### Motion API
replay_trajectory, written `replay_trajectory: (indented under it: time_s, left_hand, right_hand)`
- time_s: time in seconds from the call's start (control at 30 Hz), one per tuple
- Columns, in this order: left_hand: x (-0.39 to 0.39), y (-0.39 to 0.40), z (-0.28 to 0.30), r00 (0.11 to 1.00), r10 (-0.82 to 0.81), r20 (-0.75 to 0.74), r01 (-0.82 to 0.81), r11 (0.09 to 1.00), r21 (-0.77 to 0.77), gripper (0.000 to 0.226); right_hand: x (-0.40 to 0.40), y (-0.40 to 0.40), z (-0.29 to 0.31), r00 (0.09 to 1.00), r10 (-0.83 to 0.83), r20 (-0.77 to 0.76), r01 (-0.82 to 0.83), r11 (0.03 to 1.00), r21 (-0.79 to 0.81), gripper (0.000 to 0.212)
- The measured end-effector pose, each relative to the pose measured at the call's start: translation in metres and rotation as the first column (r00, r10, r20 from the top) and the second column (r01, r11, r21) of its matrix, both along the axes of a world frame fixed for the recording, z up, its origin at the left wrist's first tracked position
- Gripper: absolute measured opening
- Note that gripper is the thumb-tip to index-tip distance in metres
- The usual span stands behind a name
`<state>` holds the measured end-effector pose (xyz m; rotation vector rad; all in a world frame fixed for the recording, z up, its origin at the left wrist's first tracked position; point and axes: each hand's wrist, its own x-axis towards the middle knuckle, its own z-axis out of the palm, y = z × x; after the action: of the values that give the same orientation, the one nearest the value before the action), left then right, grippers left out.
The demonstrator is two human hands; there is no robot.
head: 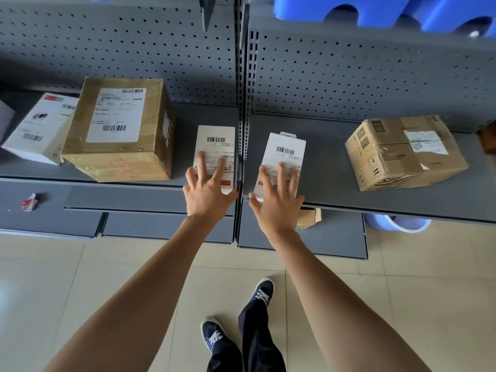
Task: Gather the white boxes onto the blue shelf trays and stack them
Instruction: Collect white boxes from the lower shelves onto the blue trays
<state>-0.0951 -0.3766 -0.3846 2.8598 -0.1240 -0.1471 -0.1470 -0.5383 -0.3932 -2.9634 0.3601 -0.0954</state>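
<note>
Two flat white boxes with barcode labels lie on the grey shelf point(330, 167), one on each side of the centre upright. My left hand point(208, 187) lies with spread, straight fingers on the near end of the left white box point(214, 142). My right hand point(276, 196) lies the same way on the right white box point(285, 149), which is tilted slightly. A larger white box point(37, 130) sits at the far left of the shelf. Blue trays point(375, 9) show at the top edge, above the shelf.
A big brown carton point(120, 130) stands left of my left hand, and another brown carton point(405, 153) at the right. A small red-and-white packet point(29, 202) lies on the lower shelf. A blue basket point(397, 224) sits under the shelf. My feet stand on tiled floor.
</note>
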Motion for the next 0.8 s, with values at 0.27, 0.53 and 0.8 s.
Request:
replay_trajectory:
  time_s: [0.27, 0.53, 0.8]
  left_hand:
    - [-0.015, 0.016, 0.009, 0.996, -0.093, 0.015, 0.093, 0.996, 0.014, 0.083]
    - [-0.046, 0.033, 0.028, 0.984, -0.174, -0.045, 0.176, 0.984, 0.04, 0.085]
    - [-0.095, 0.053, 0.043, 0.977, -0.208, -0.04, 0.208, 0.978, -0.001, 0.085]
  right_hand:
    - [-0.004, -0.007, -0.003, 0.998, 0.053, 0.019, -0.054, 0.996, 0.066, 0.067]
    - [-0.026, -0.014, 0.004, 0.996, 0.091, -0.011, -0.089, 0.99, 0.11, 0.071]
    - [-0.074, -0.015, 0.025, 0.992, 0.126, 0.006, -0.125, 0.972, 0.199, 0.07]
